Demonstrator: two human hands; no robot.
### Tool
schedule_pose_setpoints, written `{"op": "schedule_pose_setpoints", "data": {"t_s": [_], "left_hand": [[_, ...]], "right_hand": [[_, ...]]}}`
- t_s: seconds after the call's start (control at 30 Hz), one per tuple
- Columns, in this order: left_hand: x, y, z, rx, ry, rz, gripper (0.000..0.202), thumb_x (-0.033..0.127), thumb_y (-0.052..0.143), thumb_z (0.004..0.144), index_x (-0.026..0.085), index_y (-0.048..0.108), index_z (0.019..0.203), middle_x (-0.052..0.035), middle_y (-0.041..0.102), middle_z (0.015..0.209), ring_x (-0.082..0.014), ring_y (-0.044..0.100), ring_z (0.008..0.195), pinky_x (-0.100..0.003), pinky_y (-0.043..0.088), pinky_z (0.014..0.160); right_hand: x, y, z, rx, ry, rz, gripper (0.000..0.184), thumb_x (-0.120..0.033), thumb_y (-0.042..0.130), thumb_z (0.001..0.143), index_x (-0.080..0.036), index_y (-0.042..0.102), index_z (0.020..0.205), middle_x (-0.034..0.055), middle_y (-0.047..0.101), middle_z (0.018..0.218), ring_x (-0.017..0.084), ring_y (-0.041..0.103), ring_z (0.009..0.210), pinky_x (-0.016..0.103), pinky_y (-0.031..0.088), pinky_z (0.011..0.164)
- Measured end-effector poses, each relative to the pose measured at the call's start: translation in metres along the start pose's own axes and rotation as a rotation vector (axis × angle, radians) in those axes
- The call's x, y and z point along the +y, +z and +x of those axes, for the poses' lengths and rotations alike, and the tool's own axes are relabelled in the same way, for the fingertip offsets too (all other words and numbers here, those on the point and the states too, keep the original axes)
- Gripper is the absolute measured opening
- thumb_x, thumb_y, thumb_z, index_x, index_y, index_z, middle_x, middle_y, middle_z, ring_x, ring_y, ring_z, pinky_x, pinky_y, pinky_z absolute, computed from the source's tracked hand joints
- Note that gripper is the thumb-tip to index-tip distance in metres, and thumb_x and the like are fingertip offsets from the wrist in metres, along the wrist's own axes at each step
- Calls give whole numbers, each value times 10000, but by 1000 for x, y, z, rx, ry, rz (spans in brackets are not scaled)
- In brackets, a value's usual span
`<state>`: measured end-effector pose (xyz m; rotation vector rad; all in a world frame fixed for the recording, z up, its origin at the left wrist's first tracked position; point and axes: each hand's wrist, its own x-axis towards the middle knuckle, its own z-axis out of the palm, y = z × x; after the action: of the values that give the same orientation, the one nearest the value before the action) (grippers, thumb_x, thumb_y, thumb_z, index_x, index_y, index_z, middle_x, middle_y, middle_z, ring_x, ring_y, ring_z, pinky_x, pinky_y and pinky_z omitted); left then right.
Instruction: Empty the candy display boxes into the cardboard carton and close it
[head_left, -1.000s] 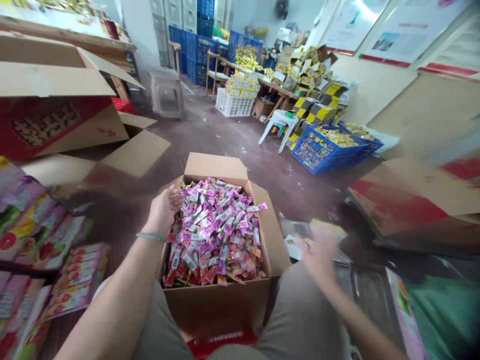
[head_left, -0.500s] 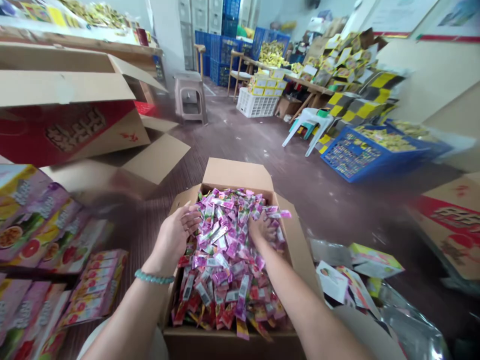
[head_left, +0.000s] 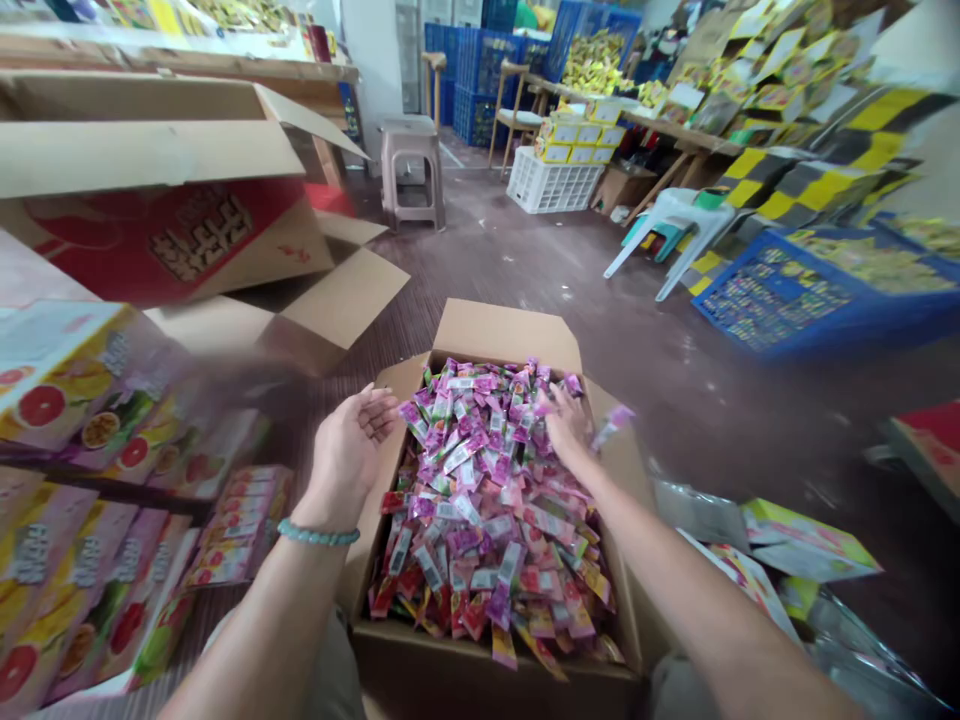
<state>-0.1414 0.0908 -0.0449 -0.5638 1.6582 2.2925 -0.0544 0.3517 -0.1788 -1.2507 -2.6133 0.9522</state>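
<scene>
An open cardboard box (head_left: 495,655) stands in front of me, heaped with small stick-shaped packets (head_left: 469,470) in purple, pink and red. At the left rim is my left hand (head_left: 354,440), palm turned inward and fingers loosely extended, holding nothing and just beside the heap. My right hand (head_left: 568,425) reaches into the right side of the heap with its fingers apart, touching packets. A single purple packet (head_left: 615,425) sticks out over the right flap, near my right wrist.
Printed fruit cartons (head_left: 90,420) stand in rows on the left, below a large open carton (head_left: 172,240). A grey stool (head_left: 411,170) and a white crate (head_left: 555,185) are farther back. Blue baskets (head_left: 810,300) sit at right, with plastic and flattened packaging (head_left: 810,540) on the floor.
The whole view has shifted, with the box now a little farther right. My right hand has lifted slightly from the heap, and the left hand has drawn slightly away from the packets.
</scene>
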Motion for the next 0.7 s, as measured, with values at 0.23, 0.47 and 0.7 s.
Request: {"op": "schedule_pose_setpoints", "data": {"t_s": [0.23, 0.47, 0.7], "left_hand": [[-4, -1, -2, -57, -64, -33, 195, 147, 564, 874, 120, 681, 721, -76, 708, 696, -116, 649, 633, -220, 519, 649], [12, -6, -20, -41, -66, -95, 209, 139, 569, 874, 116, 700, 712, -76, 718, 709, -125, 654, 652, -224, 541, 675], [47, -17, -31, -91, 48, -178, 196, 138, 557, 873, 122, 701, 742, -73, 720, 735, -124, 665, 679, -204, 538, 643]], "right_hand": [[-30, 68, -52, -294, -526, -380, 725, -798, 487, 922, -220, 763, 1261, -7, 62, 1767, 511, -180, 1559, 780, -74, 1192], [-26, 100, 3, -157, -460, -451, 716, -732, 405, 993, -170, 762, 1256, 100, 190, 1743, 503, -87, 1575, 817, 114, 1169], [-39, 88, 11, -342, -310, -472, 761, -773, 370, 980, -177, 784, 1207, 86, 197, 1741, 433, -109, 1593, 755, 77, 1212]]}}
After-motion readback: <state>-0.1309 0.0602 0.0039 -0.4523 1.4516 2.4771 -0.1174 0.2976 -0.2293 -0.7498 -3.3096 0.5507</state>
